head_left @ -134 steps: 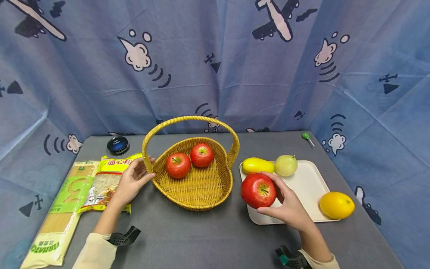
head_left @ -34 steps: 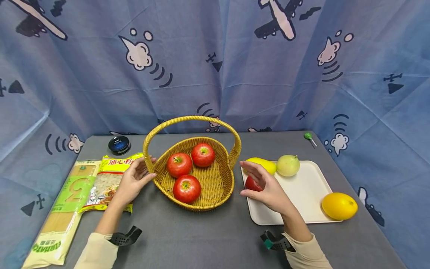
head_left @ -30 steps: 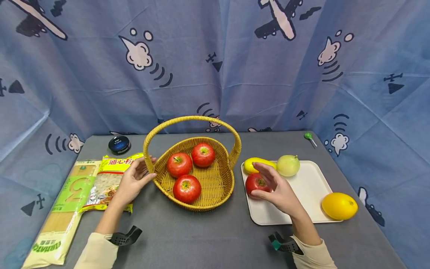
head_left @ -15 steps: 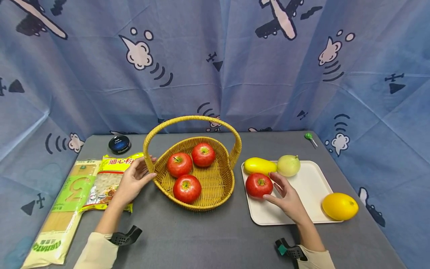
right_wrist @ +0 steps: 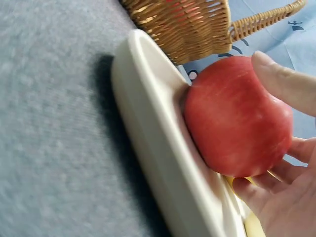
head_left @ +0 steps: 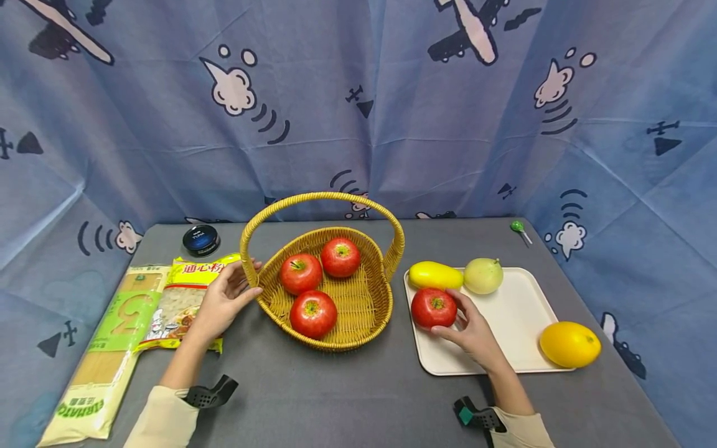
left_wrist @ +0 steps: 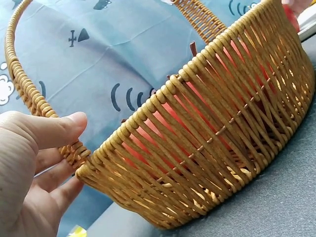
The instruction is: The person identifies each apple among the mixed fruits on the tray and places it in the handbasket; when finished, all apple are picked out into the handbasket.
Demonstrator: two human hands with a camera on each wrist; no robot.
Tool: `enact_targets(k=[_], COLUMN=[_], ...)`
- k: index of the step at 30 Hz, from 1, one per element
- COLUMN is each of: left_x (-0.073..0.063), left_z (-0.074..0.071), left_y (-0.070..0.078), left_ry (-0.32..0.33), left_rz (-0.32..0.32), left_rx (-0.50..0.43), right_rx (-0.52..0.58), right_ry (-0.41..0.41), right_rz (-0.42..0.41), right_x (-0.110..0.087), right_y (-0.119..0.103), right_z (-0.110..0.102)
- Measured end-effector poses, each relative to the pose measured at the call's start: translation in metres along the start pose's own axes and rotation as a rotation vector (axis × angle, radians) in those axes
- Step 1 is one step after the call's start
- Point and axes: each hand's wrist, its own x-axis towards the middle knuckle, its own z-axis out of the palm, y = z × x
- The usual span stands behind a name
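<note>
A golden wicker basket with a tall arched handle stands mid-table and holds three red apples. My left hand grips the base of its handle on the left side, thumb on one side and fingers on the other, as the left wrist view shows with the basket's woven wall. Over the cream tray, my right hand holds another red apple between thumb and fingers. In the right wrist view this apple sits low inside the tray's rim.
A yellow mango-like fruit and a pale green pear lie at the tray's back edge. Another yellow fruit rests at its right. A green lollipop lies behind. Left are a noodle pack, a pasta bag and a tuna tin.
A third apple has gone from my right hand into the basket. That hand then moved back right to the tray and closed on another apple. My left hand stays at the handle.
</note>
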Motion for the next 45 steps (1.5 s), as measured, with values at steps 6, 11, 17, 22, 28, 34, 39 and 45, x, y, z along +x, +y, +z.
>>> enact_targets(k=[6, 11, 17, 22, 28, 34, 39, 45], left_x=[0.0, 0.001, 0.002, 0.001, 0.001, 0.001, 0.001, 0.0], left_z=[0.0, 0.001, 0.001, 0.001, 0.001, 0.001, 0.0, 0.0], left_y=[0.0, 0.001, 0.002, 0.002, 0.003, 0.003, 0.002, 0.001], left_ry=[0.0, -0.003, -0.001, -0.001, 0.001, 0.001, 0.003, 0.003], left_rz=[0.0, -0.008, -0.011, -0.006, -0.004, 0.0, -0.003, -0.009], left_rx=[-0.003, -0.006, -0.003, -0.008, -0.003, 0.002, 0.0, 0.001], right_rx=[-0.054, -0.15, -0.171, -0.144, -0.122, -0.063, -0.017, -0.023], right_ry=[0.036, 0.078, 0.11, 0.107, 0.084, 0.049, -0.026, -0.137], right_rz=[-0.021, -0.033, -0.071, -0.109, -0.158, -0.255, -0.319, -0.348], right_x=[0.001, 0.001, 0.0, -0.004, -0.008, -0.012, -0.009, 0.002], right_y=[-0.001, -0.005, 0.002, -0.006, -0.027, -0.049, -0.066, -0.083], right_z=[0.007, 0.01, 0.009, 0.007, 0.003, 0.003, 0.009, 0.022])
